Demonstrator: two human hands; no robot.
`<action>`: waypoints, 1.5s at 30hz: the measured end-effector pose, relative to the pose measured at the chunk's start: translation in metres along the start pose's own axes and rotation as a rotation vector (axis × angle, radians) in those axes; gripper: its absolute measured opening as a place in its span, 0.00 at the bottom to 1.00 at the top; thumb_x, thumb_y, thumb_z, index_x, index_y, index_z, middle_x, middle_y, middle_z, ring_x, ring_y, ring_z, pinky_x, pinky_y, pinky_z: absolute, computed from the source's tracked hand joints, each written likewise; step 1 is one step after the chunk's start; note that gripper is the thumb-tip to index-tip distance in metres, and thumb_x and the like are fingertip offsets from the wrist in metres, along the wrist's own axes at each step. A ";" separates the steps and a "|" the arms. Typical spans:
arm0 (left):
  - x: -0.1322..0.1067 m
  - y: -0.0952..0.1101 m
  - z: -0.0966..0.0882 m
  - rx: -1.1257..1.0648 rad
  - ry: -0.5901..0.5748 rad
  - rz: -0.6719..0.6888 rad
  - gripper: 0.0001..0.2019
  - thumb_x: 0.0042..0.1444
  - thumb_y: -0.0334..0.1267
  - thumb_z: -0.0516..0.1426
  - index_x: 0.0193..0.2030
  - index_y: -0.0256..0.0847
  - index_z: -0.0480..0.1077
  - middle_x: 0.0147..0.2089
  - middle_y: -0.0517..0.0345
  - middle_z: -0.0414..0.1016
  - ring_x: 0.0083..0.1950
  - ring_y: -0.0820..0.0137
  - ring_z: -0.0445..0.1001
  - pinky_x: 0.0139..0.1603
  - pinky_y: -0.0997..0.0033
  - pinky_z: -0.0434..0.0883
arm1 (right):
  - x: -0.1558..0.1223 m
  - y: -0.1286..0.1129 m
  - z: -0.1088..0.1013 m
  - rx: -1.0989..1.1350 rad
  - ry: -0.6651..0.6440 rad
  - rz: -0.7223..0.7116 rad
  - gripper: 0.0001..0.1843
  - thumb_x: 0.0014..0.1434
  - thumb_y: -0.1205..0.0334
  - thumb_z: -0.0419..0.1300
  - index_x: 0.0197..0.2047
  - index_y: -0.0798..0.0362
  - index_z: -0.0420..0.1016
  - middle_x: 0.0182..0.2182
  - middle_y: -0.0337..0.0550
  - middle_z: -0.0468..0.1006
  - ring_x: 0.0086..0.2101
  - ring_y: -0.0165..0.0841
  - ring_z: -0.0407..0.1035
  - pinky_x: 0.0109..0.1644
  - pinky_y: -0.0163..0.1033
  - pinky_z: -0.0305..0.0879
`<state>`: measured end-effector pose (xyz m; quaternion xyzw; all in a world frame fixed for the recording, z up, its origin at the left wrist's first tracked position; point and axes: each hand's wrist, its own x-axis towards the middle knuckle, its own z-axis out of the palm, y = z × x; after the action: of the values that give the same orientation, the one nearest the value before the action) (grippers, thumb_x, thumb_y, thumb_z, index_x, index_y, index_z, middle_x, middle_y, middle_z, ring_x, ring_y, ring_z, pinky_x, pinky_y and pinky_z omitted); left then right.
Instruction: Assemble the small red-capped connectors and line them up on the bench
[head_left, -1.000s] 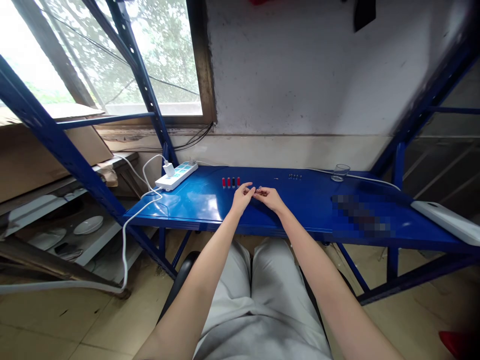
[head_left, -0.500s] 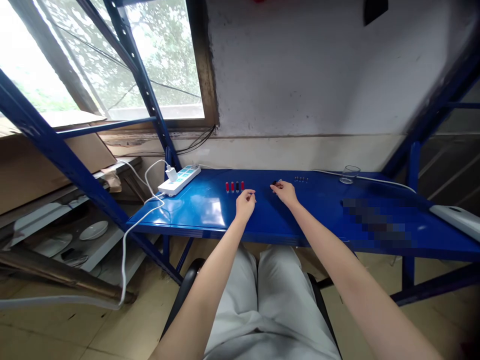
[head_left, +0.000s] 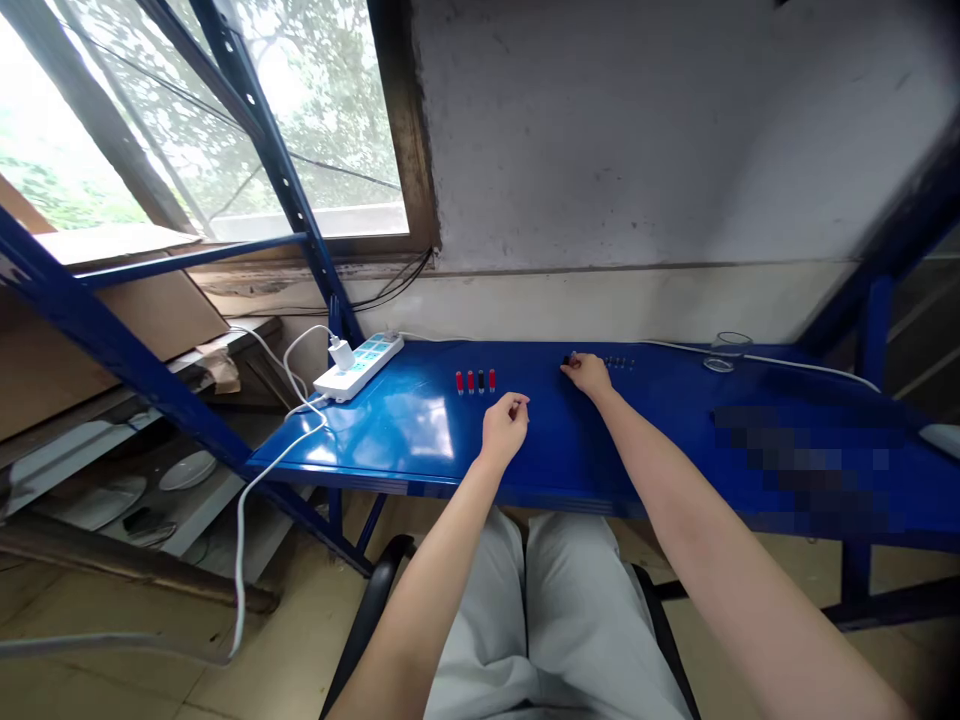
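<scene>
Right hand sits near the back edge of the bench, fingertips pinched on a dark piece just beside the pin row. Left hand is curled mid-bench; whether it holds anything cannot be told. Bare surface runs to the front edge. Strip markings are too small to read.

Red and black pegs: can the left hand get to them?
Probably yes. The left hand is close in front of the pegs, with only bare blue tabletop between them.
</scene>
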<state>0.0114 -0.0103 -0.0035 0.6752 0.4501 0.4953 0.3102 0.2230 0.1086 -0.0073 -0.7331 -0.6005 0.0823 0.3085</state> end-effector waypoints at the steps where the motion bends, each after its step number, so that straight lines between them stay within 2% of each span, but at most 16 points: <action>1: 0.000 0.000 0.000 0.007 -0.002 0.006 0.09 0.55 0.34 0.49 0.38 0.40 0.70 0.26 0.59 0.70 0.27 0.74 0.67 0.28 0.77 0.62 | 0.001 0.000 0.000 -0.021 -0.012 0.004 0.09 0.50 0.58 0.59 0.31 0.55 0.74 0.28 0.45 0.76 0.29 0.33 0.69 0.30 0.34 0.59; 8: -0.001 0.002 -0.001 0.013 -0.003 0.031 0.09 0.55 0.33 0.49 0.38 0.40 0.70 0.26 0.59 0.71 0.27 0.74 0.68 0.28 0.77 0.63 | 0.007 0.001 -0.001 -0.095 -0.092 -0.011 0.10 0.52 0.57 0.59 0.34 0.56 0.74 0.32 0.48 0.76 0.34 0.36 0.70 0.34 0.35 0.62; 13: -0.001 0.002 0.000 -0.023 0.014 0.014 0.09 0.54 0.33 0.50 0.38 0.40 0.70 0.25 0.59 0.70 0.27 0.74 0.68 0.28 0.76 0.63 | 0.008 0.002 0.000 -0.086 -0.133 0.018 0.08 0.52 0.63 0.59 0.36 0.58 0.73 0.33 0.50 0.76 0.34 0.35 0.70 0.34 0.35 0.62; 18: -0.001 0.001 0.000 -0.059 0.022 0.001 0.08 0.54 0.33 0.51 0.37 0.40 0.70 0.25 0.59 0.70 0.26 0.74 0.68 0.29 0.76 0.64 | 0.011 0.002 0.000 -0.101 -0.150 0.069 0.08 0.52 0.68 0.58 0.36 0.60 0.74 0.35 0.52 0.76 0.36 0.37 0.71 0.36 0.35 0.64; 26: -0.002 0.001 -0.001 -0.022 0.011 0.018 0.10 0.55 0.34 0.49 0.39 0.39 0.70 0.26 0.58 0.71 0.27 0.74 0.68 0.29 0.76 0.64 | 0.014 0.004 0.002 -0.053 -0.138 0.121 0.07 0.50 0.66 0.60 0.34 0.59 0.74 0.35 0.52 0.76 0.39 0.39 0.71 0.39 0.36 0.65; 30: -0.002 0.001 -0.002 -0.010 0.011 0.023 0.09 0.55 0.34 0.49 0.38 0.40 0.70 0.26 0.58 0.71 0.27 0.74 0.68 0.28 0.76 0.64 | 0.014 0.003 -0.002 -0.028 -0.165 0.120 0.09 0.47 0.66 0.62 0.35 0.60 0.73 0.36 0.54 0.76 0.40 0.40 0.71 0.40 0.38 0.66; 35: -0.001 -0.001 -0.001 -0.015 0.038 0.008 0.09 0.54 0.33 0.50 0.37 0.40 0.70 0.25 0.59 0.70 0.26 0.74 0.67 0.28 0.76 0.63 | 0.011 0.005 -0.010 0.033 -0.156 0.140 0.18 0.44 0.67 0.64 0.40 0.61 0.70 0.34 0.53 0.76 0.38 0.40 0.71 0.40 0.39 0.66; 38: 0.000 -0.001 -0.001 -0.038 0.109 -0.033 0.08 0.53 0.32 0.50 0.36 0.39 0.70 0.24 0.60 0.69 0.25 0.75 0.66 0.27 0.76 0.62 | -0.002 0.006 -0.015 0.110 -0.122 0.177 0.16 0.51 0.66 0.59 0.45 0.60 0.66 0.31 0.50 0.77 0.30 0.34 0.72 0.36 0.37 0.66; 41: 0.003 -0.001 -0.004 -0.147 0.224 -0.074 0.07 0.52 0.32 0.50 0.35 0.38 0.69 0.24 0.60 0.69 0.25 0.76 0.66 0.28 0.76 0.63 | -0.027 -0.002 -0.017 0.235 0.015 0.183 0.12 0.53 0.67 0.55 0.42 0.56 0.66 0.31 0.47 0.78 0.27 0.31 0.71 0.34 0.36 0.66; 43: 0.006 -0.002 -0.006 -0.261 0.319 -0.127 0.07 0.51 0.31 0.50 0.35 0.38 0.67 0.24 0.60 0.68 0.25 0.76 0.66 0.29 0.77 0.63 | -0.047 -0.014 -0.015 0.287 0.040 0.081 0.09 0.54 0.66 0.54 0.39 0.55 0.67 0.30 0.45 0.78 0.30 0.31 0.71 0.37 0.36 0.65; 45: 0.009 -0.004 -0.008 -0.376 0.420 -0.200 0.07 0.50 0.30 0.50 0.36 0.37 0.65 0.24 0.61 0.67 0.25 0.77 0.66 0.28 0.77 0.63 | -0.065 -0.032 -0.011 0.350 -0.044 -0.073 0.08 0.54 0.64 0.53 0.38 0.54 0.69 0.30 0.44 0.78 0.33 0.31 0.71 0.39 0.35 0.64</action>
<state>0.0036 -0.0008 -0.0005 0.4410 0.4688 0.6658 0.3774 0.1846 0.0467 0.0026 -0.6439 -0.6099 0.1903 0.4209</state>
